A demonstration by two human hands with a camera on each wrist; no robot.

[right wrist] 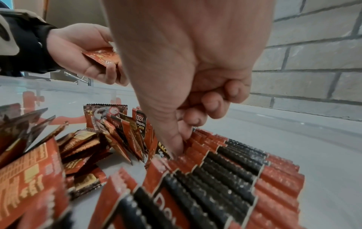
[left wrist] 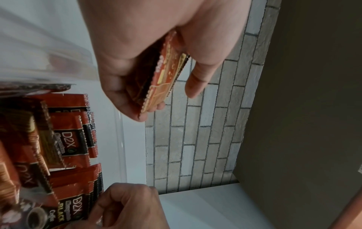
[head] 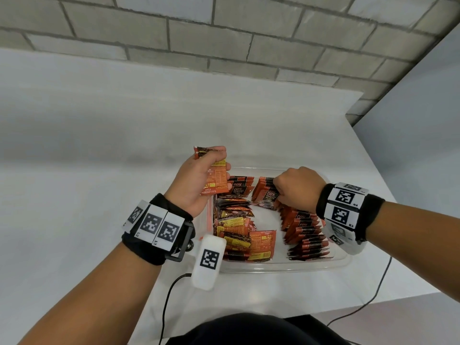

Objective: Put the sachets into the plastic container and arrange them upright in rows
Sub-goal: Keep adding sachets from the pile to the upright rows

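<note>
While the left hand [head: 196, 181] grips a small stack of sachets [head: 214, 174] above the far left corner of the plastic container [head: 281, 266], its fingers and thumb are curled round the stack, which is clear of the rim. The right hand [head: 297, 188] reaches down inside the container on the right side, thumb and bent fingers pinching the top edges of the far end of the upright row [head: 306, 232]. That row runs from near to far along the right wall, packed edge to edge, with a second short standing bunch [head: 240, 188] by the far wall. On the left side lies a loose heap of sachets [head: 236, 230], tilted and overlapping, reaching close to the near wall. Between heap and row a strip of bare container floor stays open down the middle. The container sits near the front edge of the white counter [head: 99, 145], which spreads wide to the left and far side up to a brick wall [head: 224, 33].
</note>
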